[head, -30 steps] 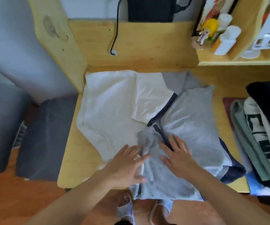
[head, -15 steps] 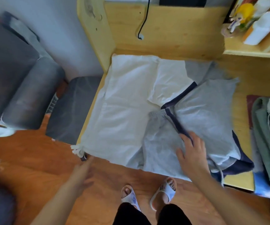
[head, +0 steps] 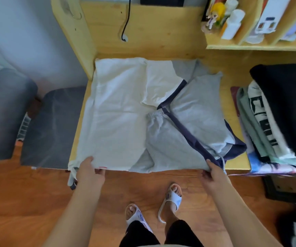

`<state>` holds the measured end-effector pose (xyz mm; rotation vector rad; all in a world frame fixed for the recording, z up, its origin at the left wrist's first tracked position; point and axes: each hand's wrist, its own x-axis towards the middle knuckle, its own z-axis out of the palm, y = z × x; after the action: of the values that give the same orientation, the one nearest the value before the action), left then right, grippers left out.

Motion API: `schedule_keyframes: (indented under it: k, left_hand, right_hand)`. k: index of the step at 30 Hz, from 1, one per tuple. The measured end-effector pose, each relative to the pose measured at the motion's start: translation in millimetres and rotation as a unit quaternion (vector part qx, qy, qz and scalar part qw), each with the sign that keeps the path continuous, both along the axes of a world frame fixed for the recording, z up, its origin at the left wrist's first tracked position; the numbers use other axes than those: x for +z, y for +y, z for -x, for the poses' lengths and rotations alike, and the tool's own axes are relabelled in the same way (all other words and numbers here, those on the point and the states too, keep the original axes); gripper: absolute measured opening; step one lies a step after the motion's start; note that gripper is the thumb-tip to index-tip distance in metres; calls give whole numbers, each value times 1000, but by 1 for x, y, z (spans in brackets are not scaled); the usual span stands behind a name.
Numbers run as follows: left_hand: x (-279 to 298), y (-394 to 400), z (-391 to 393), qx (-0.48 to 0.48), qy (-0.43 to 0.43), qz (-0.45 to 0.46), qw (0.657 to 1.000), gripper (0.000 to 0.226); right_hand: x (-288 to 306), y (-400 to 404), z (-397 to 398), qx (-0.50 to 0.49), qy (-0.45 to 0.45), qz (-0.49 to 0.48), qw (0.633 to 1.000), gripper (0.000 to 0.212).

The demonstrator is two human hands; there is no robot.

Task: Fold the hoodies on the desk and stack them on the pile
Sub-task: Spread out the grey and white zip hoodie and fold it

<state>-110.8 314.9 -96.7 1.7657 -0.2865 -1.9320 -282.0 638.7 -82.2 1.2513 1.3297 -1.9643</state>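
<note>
— Both hands have dropped back to the near edge of the desk [head: 236, 59] since a second ago, when they lay flat on the middle of the hoodie [head: 125, 113]; half a second ago the left one was hanging off to the side over the floor.

— What is each doing at that edge?

— Left hand [head: 90, 172] pinches the white hem at the hoodie's near-left corner, thumb on top, fingers curled under. Right hand [head: 215, 172] grips the near-right corner, where the navy stripe runs down to the hem, fingers tucked under the cloth.

— And the hoodie itself?

— Spread across the desk: white on the left half, grey on the right, both sleeves folded in over the body. A drawstring end dangles off the desk edge just beside the left hand.

— The pile?

— Pile of folded clothes [head: 268, 122] sits at the right end of the desk, apart from the hoodie, with a black garment on top.

— Anything else near the desk?

— A black cable [head: 126, 18] hangs down its back panel, bottles and a small figure [head: 215, 13] stand on the shelf at the back right, and a grey cushioned seat [head: 51, 125] is just left of it. Feet in white slippers [head: 172, 196] stand on the wooden floor below the near edge.
</note>
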Motion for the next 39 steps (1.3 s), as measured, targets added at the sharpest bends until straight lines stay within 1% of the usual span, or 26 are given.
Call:
schedule_keyframes:
  k: [2, 3, 4, 6, 7, 10, 12, 14, 16, 18, 19, 20, 21, 23, 27, 29, 30, 31, 32, 33, 34, 35, 36, 37, 38, 39]
  left_hand:
    - [12, 1, -9, -9, 55, 5, 998, 15]
    - [16, 2, -16, -16, 81, 12, 997, 13]
    - [18, 4, -25, -20, 101, 14, 995, 15]
    - [24, 9, -46, -24, 119, 9, 993, 22]
    - [29, 13, -56, -18, 131, 9, 991, 26]
    - [53, 22, -76, -3, 183, 26, 983, 50]
    - [71, 24, -83, 0, 197, 49, 979, 70]
    - [90, 23, -85, 14, 212, 73, 974, 75]
    - [108, 20, -82, 28, 226, 95, 969, 57]
    - [121, 14, -74, 35, 238, 110, 964, 21]
    - [128, 10, -66, 40, 244, 111, 963, 8]
    - [133, 5, -54, 42, 248, 111, 962, 6]
    - [139, -3, -37, 42, 251, 109, 961, 12]
    - [149, -24, 6, 39, 251, 107, 961, 24]
    - [154, -76, 121, 3, 209, 141, 968, 24]
    - [142, -99, 173, -45, 174, 179, 967, 23]
    - [129, -108, 194, -85, 154, 198, 964, 22]
    - [112, -112, 210, -143, 133, 217, 957, 21]
    - [97, -110, 222, -218, 89, 232, 944, 20]
    - [72, -107, 229, -314, 7, 256, 914, 18]
    - [46, -99, 230, -422, -113, 292, 851, 21]
    - [17, -90, 225, -522, -223, 330, 754, 40]
    - [-6, -78, 216, -614, -305, 340, 644, 60]
    - [-22, -66, 207, -673, -361, 347, 544, 68]
    - [-30, -54, 198, -698, -389, 349, 490, 67]
    - [-35, -47, 189, -686, -399, 355, 494, 66]
  right_hand:
    - [10, 1, -7, -27, -3, 53, 998, 41]
    - [18, 4, -12, -36, -2, 75, 997, 43]
    - [28, 6, -19, -43, 4, 95, 994, 48]
    - [37, 17, -37, -47, 32, 123, 991, 74]
    - [44, 21, -48, -45, 36, 126, 990, 79]
    - [67, 28, -74, -55, 36, 125, 990, 50]
    - [88, 27, -85, -56, 48, 130, 989, 41]
    - [110, 25, -87, -44, 70, 129, 988, 32]
    - [132, 22, -79, -23, 89, 123, 988, 29]
    - [150, 17, -62, -13, 113, 135, 984, 36]
    - [157, 13, -50, -10, 121, 146, 982, 41]
    - [162, 8, -36, -3, 122, 152, 981, 42]
    - [168, 0, -18, 8, 123, 153, 981, 35]
    - [171, -19, 27, 11, 107, 143, 984, 10]
    - [154, -65, 138, -19, 59, 151, 987, 19]
    - [133, -86, 187, -1, 64, 147, 987, 21]
    - [119, -97, 207, 30, 71, 138, 987, 24]
    - [103, -106, 224, 72, 78, 121, 987, 25]
    - [84, -112, 235, 134, 100, 71, 983, 23]
    - [64, -116, 240, 220, 141, -23, 965, 18]
    - [44, -117, 240, 320, 197, -144, 915, 17]
    - [24, -112, 237, 416, 259, -265, 831, 24]
    - [8, -107, 233, 487, 312, -340, 741, 32]
    - [-4, -100, 230, 535, 343, -382, 671, 41]
    - [-14, -95, 229, 571, 353, -405, 621, 47]
    - [-21, -92, 229, 604, 348, -418, 583, 51]
